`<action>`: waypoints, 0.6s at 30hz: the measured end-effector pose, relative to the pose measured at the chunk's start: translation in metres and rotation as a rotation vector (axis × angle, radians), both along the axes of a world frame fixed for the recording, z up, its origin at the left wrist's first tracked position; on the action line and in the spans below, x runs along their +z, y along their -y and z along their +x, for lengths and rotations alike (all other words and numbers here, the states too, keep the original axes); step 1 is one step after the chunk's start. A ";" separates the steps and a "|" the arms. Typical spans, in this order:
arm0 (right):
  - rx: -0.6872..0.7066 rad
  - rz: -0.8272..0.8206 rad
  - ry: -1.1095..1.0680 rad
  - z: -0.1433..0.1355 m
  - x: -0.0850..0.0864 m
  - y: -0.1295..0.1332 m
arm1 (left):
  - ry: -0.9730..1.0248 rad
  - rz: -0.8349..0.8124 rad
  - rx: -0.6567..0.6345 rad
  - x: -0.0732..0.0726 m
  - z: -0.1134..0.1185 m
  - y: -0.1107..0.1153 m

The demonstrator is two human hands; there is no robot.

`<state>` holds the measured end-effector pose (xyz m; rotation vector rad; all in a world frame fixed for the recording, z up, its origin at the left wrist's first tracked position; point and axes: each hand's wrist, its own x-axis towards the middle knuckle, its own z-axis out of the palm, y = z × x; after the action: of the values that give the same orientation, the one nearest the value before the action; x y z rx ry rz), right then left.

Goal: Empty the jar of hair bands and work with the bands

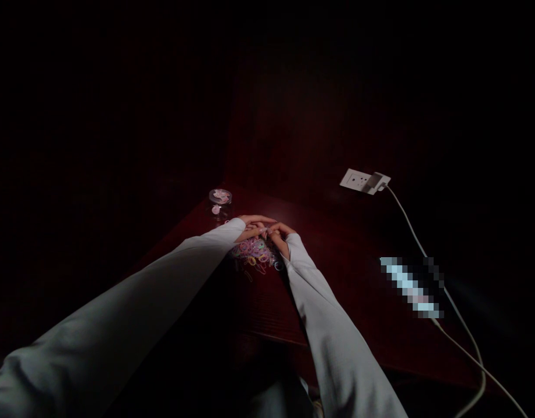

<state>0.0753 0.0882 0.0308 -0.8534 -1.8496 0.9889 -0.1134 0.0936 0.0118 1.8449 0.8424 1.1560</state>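
A heap of small coloured elastic hair ties, in pink, purple, yellow and other colours, lies on the dark red table under and in front of my hands. My left hand reaches over its far side, fingers stretched to the right and apart. From the right, my right hand curves in, its thumb and fingers bent together. The fingertips of both hands meet above the heap's far edge. Whatever is between the right fingertips is too small and dark to make out. A clear jar with pink pieces showing stands beyond my left hand.
A white wall socket with a plugged-in charger is at the back right. Its pale cable runs down the right side. A blurred-out lit device lies right of my right sleeve. The surroundings are very dark.
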 end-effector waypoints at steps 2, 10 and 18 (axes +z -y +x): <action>0.001 0.007 0.007 0.001 0.001 -0.001 | -0.014 0.004 -0.014 0.001 0.000 0.003; 0.011 -0.004 0.021 0.005 0.001 -0.006 | -0.067 -0.051 -0.033 0.011 -0.002 0.011; -0.014 -0.029 -0.036 0.003 0.003 -0.005 | 0.015 -0.137 -0.063 0.010 0.001 0.008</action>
<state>0.0782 0.0937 0.0339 -0.8597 -1.8007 1.0187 -0.1120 0.0861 0.0220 1.7360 0.8281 1.0455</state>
